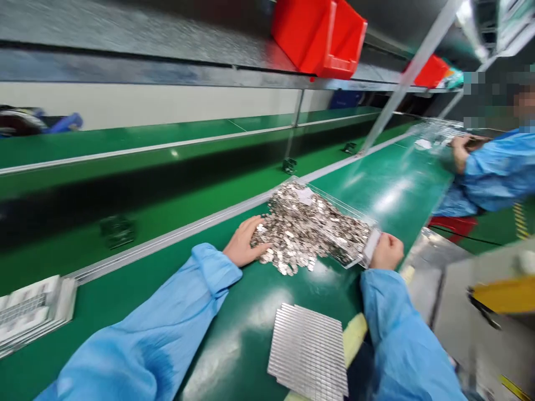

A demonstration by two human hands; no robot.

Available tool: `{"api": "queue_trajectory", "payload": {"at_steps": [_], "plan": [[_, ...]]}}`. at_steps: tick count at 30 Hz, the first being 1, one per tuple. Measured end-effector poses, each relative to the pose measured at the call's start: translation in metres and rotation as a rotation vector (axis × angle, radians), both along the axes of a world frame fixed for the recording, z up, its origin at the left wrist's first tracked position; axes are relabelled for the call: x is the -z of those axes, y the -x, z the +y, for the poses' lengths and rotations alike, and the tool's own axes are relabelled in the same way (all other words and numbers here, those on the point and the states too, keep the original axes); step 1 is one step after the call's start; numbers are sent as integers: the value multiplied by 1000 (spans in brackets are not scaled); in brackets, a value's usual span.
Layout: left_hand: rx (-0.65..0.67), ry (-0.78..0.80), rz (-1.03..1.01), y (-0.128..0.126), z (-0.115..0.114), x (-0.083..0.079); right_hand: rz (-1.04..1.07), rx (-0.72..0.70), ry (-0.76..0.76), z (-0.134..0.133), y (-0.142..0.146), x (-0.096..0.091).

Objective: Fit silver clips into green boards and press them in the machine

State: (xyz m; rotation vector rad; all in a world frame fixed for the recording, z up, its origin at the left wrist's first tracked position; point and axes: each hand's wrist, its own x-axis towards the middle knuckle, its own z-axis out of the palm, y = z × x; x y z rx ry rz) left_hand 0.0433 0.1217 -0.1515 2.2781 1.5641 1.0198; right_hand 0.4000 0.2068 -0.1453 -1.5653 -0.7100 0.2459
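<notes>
A heap of small, shiny metal pieces (pixel 292 239) spills from a clear plastic tray (pixel 359 260) onto the green worktop. Against the heap's left edge lies my left hand (pixel 246 242), its fingers stretched out and thumb apart, touching the pieces. My right hand (pixel 387 252) is closed round the tray's near right end, which has a whitish edge. A pale scrap of paper (pixel 305 195) rests on top of the pieces. Closer to me, a stack of ridged metal plates (pixel 309 352) lies on the worktop, partly over something yellow (pixel 355 338).
White slotted trays (pixel 35 312) are stacked at the left. A metal shelf with a red bin (pixel 320 36) overhangs the bench, and a slanting post (pixel 409 78) stands at its back edge. A co-worker's blue sleeve (pixel 501 167) is at the far right.
</notes>
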Motion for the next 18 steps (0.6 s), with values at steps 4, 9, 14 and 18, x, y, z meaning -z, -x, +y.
{"api": "queue_trajectory", "payload": {"at_steps": [4,9,14,18], "plan": [[-340,-174,41,36,4,-14,27,49,-6,1,2,2],[-995,-219,-47,120,-30,-44,30,43,-34,2,0,11],[-1177,-125,-199,178,-76,-42,29,33,-55,5,-1,13],[-1165,-20,-277,187,-89,-37,25,63,-27,5,0,7]]}}
